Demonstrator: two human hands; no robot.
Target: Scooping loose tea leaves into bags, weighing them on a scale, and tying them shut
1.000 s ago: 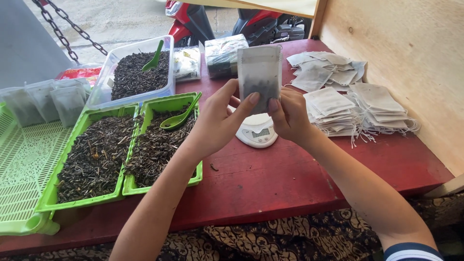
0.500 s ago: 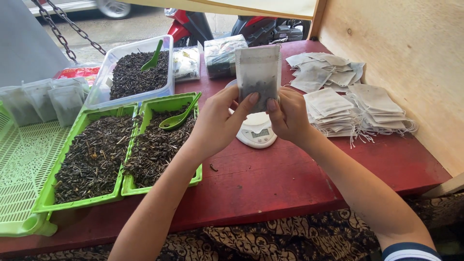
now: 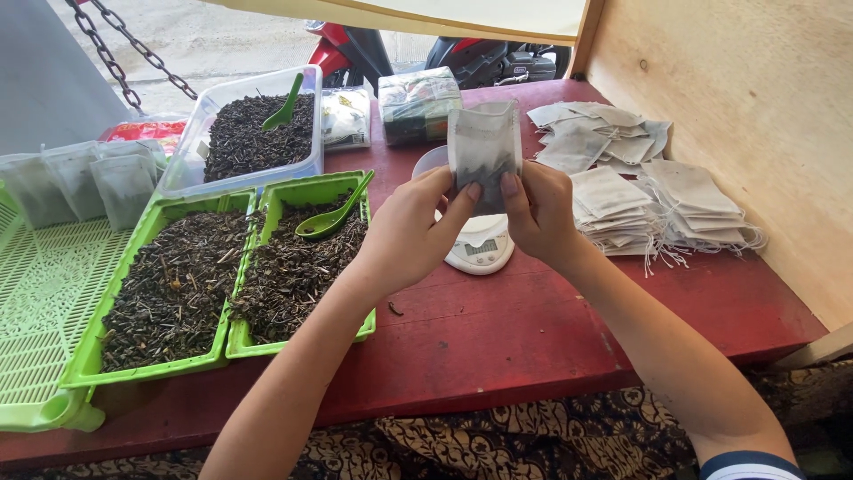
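I had both hands raised over the red counter [image 3: 533, 329], pinching one small filter bag [image 3: 483, 151] between them. My left hand [image 3: 410, 233] gripped its lower left edge with thumb and fingers closed on the paper, and my right hand [image 3: 538, 212] gripped the lower right edge the same way, so neither was free. The bag stood upright above my fingertips, translucent white, with dark loose tea showing through its lower half.

Directly beneath my hands sat a small white digital scale [image 3: 481, 249], with the rim of a white bowl [image 3: 430, 160] just beyond my left hand. To the right of my right hand lay stacks of empty string-tied bags [image 3: 662, 206], with more loose ones [image 3: 593, 132] farther out. To the left of my left hand were two green trays [image 3: 302, 191] of dried tea leaves, the nearer one holding a green scoop [image 3: 333, 213]. Beyond them stood a clear tub [image 3: 249, 133] of tea, and well to the left, filled bags [image 3: 80, 178] rested on a green slatted tray [image 3: 35, 302].
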